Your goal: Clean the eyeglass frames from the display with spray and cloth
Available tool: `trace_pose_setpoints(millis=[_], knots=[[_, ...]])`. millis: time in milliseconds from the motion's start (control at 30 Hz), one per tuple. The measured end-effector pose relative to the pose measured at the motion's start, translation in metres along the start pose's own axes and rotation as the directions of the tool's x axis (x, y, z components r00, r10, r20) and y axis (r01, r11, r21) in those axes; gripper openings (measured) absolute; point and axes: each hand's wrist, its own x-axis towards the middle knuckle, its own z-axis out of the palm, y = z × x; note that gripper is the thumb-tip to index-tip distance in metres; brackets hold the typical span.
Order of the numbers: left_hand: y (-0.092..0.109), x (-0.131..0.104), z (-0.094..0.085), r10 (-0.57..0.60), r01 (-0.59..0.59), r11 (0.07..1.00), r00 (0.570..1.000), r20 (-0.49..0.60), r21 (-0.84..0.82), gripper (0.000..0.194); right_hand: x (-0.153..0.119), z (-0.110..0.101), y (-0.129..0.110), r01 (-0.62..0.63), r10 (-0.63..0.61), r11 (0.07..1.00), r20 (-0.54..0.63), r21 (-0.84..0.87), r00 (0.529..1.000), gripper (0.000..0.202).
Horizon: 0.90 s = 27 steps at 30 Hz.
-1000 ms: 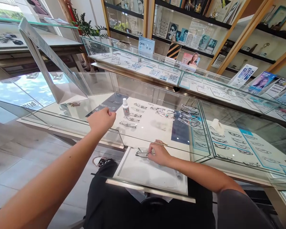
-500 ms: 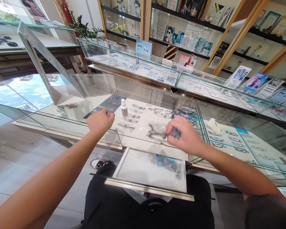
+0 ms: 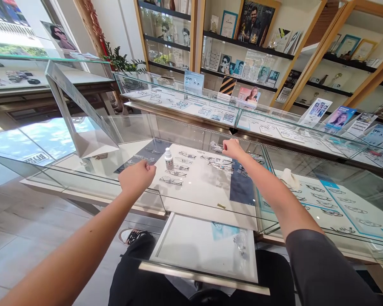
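I see glasses [image 3: 216, 147] jutting left from the right hand [image 3: 232, 148], the nearer one, fingers clamped on them, long axis roughly crosswise; left hand [image 3: 137, 175] curled closed.

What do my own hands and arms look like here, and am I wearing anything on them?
Your left hand and right hand are both bare, with no gloves, and no rings, watch or bracelet show. A plain dark grey sleeve covers your right upper arm and ends near the elbow. On the left, only bare forearm shows, without a sleeve in view.
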Motion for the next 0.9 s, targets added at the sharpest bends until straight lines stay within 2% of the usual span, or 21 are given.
trace_pose_setpoints(millis=[167,400,633,733,833,900], knots=[[-0.001,0.002,0.001,0.001,-0.001,1.0,1.0,0.008,0.012,0.021,0.013,0.029,0.013,-0.029,0.029,1.0,0.02,-0.01,0.999,0.012],[-0.001,0.002,0.002,-0.001,0.001,1.0,1.0,0.006,0.014,0.021,0.015,0.037,0.019,-0.045,0.045,0.999,0.046,-0.002,0.998,0.007],[-0.002,0.003,0.003,-0.012,0.012,1.0,1.0,0.014,0.026,0.023,0.0,0.027,0.01,-0.041,0.04,0.999,0.068,0.009,0.997,0.007],[-0.001,0.003,0.002,-0.007,0.007,1.0,1.0,0.018,0.023,0.022,-0.007,0.017,0.001,-0.055,0.054,0.998,0.056,0.025,0.997,0.009],[0.001,0.001,-0.001,-0.008,0.008,1.0,1.0,0.029,0.018,0.022,-0.019,-0.004,-0.023,-0.056,0.057,0.997,-0.007,0.052,0.998,0.006],[0.002,0.0,-0.002,0.0,-0.001,1.0,0.999,0.042,0.014,0.023,-0.036,-0.022,-0.052,-0.011,0.019,0.996,-0.095,0.085,0.995,0.011]])
